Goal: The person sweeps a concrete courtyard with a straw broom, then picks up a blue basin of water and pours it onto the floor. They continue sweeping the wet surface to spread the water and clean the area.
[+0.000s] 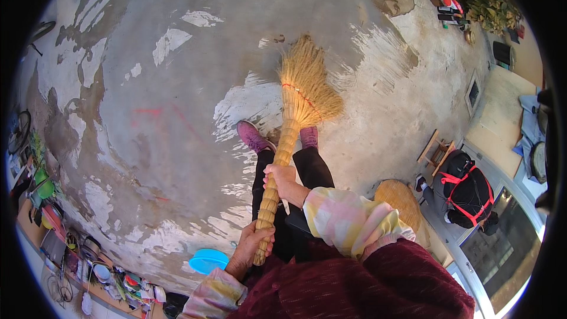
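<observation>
A straw hand broom (305, 79) with red stitching across its bristles slants up in front of my legs, bristles away from me. My left hand (250, 243) is wrapped round the lower end of its segmented handle. Higher on the same handle, my right hand (283, 180) holds it too. The bristles spread over the partly wet concrete floor (199, 106); I cannot tell whether they touch it. Just below the bristle head are my pink shoes (253, 136), one partly behind the handle.
A blue basin (209, 260) stands on the left near me. To the right, a person (465, 186) wearing red straps sits low by a glass door, near a round wooden board (398, 204) and a small wooden stool (436, 153). Assorted household items (95, 257) line the lower-left edge.
</observation>
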A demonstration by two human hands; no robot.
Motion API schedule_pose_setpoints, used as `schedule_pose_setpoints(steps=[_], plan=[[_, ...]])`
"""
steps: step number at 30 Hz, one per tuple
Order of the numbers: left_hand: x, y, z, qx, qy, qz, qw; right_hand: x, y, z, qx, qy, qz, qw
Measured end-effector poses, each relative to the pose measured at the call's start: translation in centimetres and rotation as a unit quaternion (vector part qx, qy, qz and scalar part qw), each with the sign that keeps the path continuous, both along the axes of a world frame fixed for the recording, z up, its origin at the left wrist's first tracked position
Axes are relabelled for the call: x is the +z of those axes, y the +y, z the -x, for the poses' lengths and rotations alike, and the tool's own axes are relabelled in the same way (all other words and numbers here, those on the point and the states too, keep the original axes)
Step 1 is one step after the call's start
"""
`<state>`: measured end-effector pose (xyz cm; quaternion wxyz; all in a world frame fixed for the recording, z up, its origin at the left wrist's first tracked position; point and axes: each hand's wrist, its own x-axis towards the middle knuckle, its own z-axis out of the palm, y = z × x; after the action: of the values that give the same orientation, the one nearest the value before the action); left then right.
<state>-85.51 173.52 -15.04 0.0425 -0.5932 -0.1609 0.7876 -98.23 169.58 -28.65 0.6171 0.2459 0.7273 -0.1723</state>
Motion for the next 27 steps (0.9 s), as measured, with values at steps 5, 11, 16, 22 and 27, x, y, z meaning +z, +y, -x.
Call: schedule_pose_setpoints(steps=[5,11,16,22,27], plan=[[0.6,0.3,-0.1,0.079,-0.038,0.112,0.990,-0.9,-3.6,-3.0,0.078,-0.053,0.066,0.993],[1.3,0.2,2.3,-0.102,0.081,0.031,0.991,2.4,1.5,4.0,-0.011,-0.030,-0.025,0.999],[1.9,-1.0,-0.1,-0.028,0.053,0.063,0.996,1.6,0.2,1.4,-0.031,-0.019,-0.050,0.998],[1.5,-1.5,-2.0,0.160,-0.028,0.134,0.977,0.2,-5.8,-5.0,0.095,-0.064,0.075,0.991],[0.3,-1.5,0.2,-0.021,0.035,0.046,0.998,1.0,-2.7,0.4,0.057,-0.021,0.082,0.995]])
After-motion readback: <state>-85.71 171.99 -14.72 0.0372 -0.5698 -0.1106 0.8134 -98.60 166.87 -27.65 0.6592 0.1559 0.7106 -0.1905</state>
